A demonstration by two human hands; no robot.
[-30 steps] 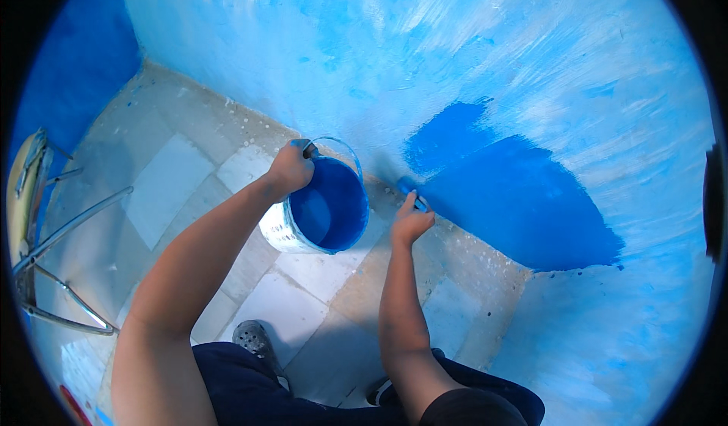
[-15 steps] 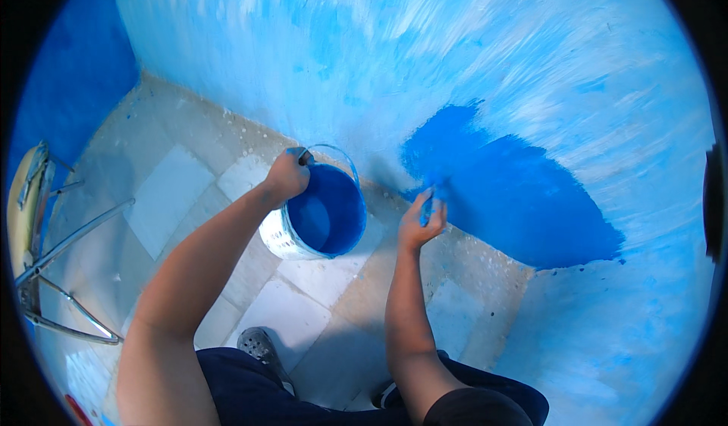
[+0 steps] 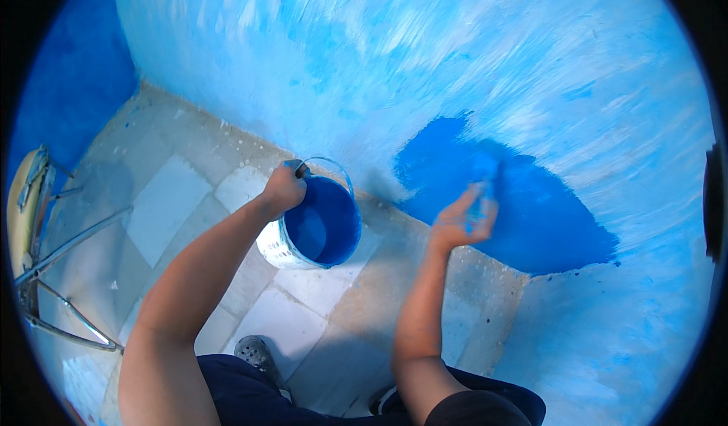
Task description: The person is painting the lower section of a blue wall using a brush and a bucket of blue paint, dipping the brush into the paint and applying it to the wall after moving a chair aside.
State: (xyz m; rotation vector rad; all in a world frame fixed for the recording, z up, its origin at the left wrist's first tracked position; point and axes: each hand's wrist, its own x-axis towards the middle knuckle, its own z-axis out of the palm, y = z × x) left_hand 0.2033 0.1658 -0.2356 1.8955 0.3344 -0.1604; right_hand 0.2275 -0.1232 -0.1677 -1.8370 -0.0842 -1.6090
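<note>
Between the paint bucket (image 3: 282, 247) and your right forearm (image 3: 422, 312), you have a gap over the floor tiles (image 3: 362, 293), running up to the foot of the wall. Your left hand (image 3: 285, 189) blocks the bucket's far-left rim, and the wire handle (image 3: 331, 161) arches along its far side; the mouth is open to you from above and from the near right. Ahead, the blue wall (image 3: 303, 77) stops any reach beyond the blurred brush (image 3: 487, 170) in your right hand (image 3: 458, 225). On your left, tubular metal legs (image 3: 83, 238) jut toward your left forearm (image 3: 208, 270), leaving tiled space between. A gray clog (image 3: 256, 354) stands on your near side of the bucket.
</note>
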